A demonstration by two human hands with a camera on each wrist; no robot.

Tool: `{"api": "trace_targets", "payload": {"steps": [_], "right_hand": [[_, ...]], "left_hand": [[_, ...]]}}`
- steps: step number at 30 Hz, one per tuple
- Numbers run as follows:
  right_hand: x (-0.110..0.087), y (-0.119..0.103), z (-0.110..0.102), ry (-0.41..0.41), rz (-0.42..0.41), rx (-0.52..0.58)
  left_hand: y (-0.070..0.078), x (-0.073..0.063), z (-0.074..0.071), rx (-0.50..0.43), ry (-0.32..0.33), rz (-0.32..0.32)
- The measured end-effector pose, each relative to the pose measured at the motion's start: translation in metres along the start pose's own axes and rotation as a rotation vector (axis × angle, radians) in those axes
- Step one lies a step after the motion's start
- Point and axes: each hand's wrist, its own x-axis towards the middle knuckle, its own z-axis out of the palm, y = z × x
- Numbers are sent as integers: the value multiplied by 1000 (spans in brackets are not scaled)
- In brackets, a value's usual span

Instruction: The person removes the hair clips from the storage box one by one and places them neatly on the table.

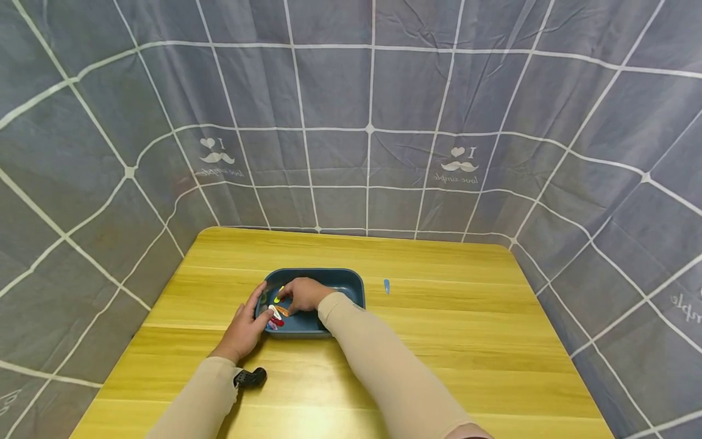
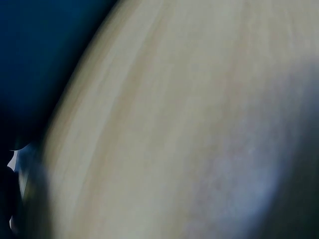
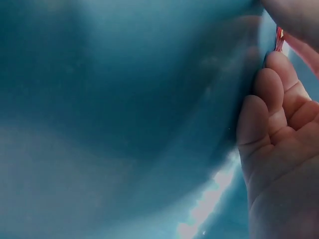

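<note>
The right hand (image 1: 304, 294) was down in the tray (image 1: 345, 284), bent over colourful clips (image 1: 276, 313) near its left edge, any pinch untellable; the left hand (image 1: 244, 329) lay open there; work looked midway, a blue clip (image 1: 387, 286) lying outside the right edge.

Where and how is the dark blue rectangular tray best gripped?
Probably by its two short end walls, coming from left and right: the dark blue rectangular tray stands with its long sides running left to right, and small coloured clips lie inside, so holding both ends should keep it level.
</note>
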Motion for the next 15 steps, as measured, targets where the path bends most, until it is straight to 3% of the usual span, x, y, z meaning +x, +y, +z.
{"api": "trace_targets", "payload": {"steps": [8, 15], "right_hand": [[1, 3, 2, 83, 18, -5], [5, 3, 3, 105, 36, -100]], "left_hand": [[-3, 1, 2, -11, 15, 18], [-3, 1, 1, -15, 22, 28]]}}
